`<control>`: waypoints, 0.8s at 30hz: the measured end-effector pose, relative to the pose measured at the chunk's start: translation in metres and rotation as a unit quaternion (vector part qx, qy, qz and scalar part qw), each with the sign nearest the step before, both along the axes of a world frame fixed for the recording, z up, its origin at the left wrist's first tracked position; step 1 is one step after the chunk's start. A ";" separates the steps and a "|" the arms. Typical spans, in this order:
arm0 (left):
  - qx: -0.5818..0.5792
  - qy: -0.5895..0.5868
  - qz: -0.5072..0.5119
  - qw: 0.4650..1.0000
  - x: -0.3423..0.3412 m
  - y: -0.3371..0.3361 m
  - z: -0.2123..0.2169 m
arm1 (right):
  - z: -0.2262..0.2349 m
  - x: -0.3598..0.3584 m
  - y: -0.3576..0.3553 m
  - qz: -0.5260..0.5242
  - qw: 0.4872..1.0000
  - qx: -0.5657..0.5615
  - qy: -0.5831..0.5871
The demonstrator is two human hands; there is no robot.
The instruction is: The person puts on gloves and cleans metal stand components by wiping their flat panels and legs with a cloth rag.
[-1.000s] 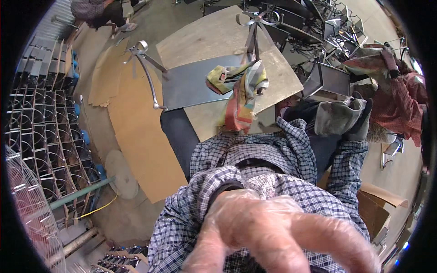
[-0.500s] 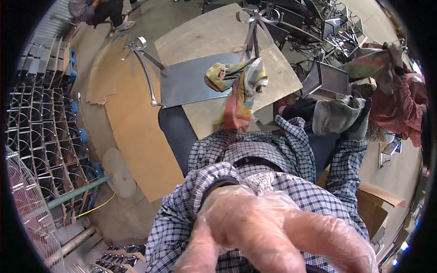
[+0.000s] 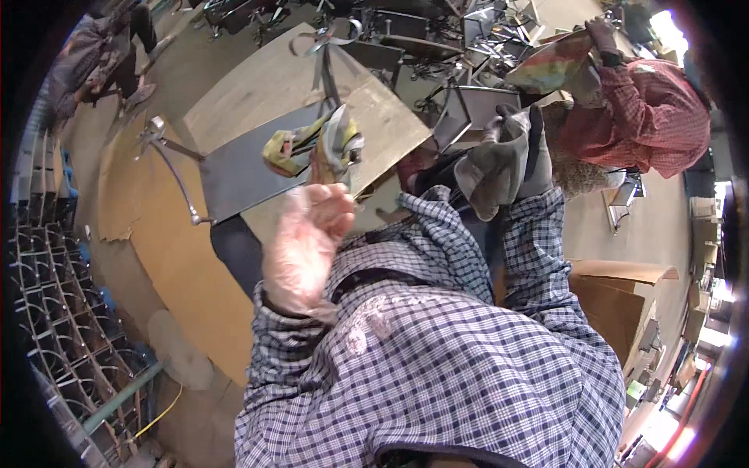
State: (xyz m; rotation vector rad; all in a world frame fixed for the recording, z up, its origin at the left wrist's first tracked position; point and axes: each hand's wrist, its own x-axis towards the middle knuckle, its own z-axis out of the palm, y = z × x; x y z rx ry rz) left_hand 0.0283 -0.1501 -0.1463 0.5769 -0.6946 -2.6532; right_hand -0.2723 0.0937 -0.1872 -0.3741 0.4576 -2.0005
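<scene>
My left hand [image 3: 306,246], in a thin clear plastic glove, is raised in front of my lap with its fingers loosely bent and nothing in them. Just beyond its fingertips, a yellow, grey and red patterned cloth [image 3: 335,144] lies crumpled; the hand covers its near part. Beneath the cloth is a dark flat panel [image 3: 246,168] with curved metal legs [image 3: 178,175], resting on a worn board [image 3: 390,129]. To the right, my right hand seems closed on a bunched grey cloth [image 3: 491,168], which hides most of its fingers.
Cardboard sheets [image 3: 168,269] cover floor at the left, beside stacked metal frames [image 3: 62,281]. A cardboard box [image 3: 612,304] stands at the right. A co-worker in a red checked shirt [image 3: 636,117] sits at the far right; another person [image 3: 101,58] is at the far left.
My left hand has moved from close before the camera toward the patterned cloth. The view has shifted, placing the scene farther left. My right hand stays with the grey cloth.
</scene>
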 end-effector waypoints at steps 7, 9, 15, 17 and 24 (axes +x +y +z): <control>-0.342 0.280 0.000 0.897 0.023 0.014 0.073 | 0.014 0.022 -0.034 -0.070 0.996 0.051 -0.017; -0.390 0.477 -0.085 0.783 0.034 -0.001 0.097 | 0.007 0.016 -0.028 -0.247 0.937 0.235 -0.071; -0.424 0.399 0.004 0.813 0.054 0.022 0.150 | -0.025 0.000 0.007 -0.137 0.978 0.155 0.009; -0.408 0.347 0.045 0.843 0.049 0.040 0.158 | -0.033 -0.005 0.009 -0.135 0.986 0.095 -0.018; -0.368 0.555 0.148 0.731 0.013 0.043 0.131 | -0.038 -0.001 0.004 -0.162 0.964 0.210 -0.001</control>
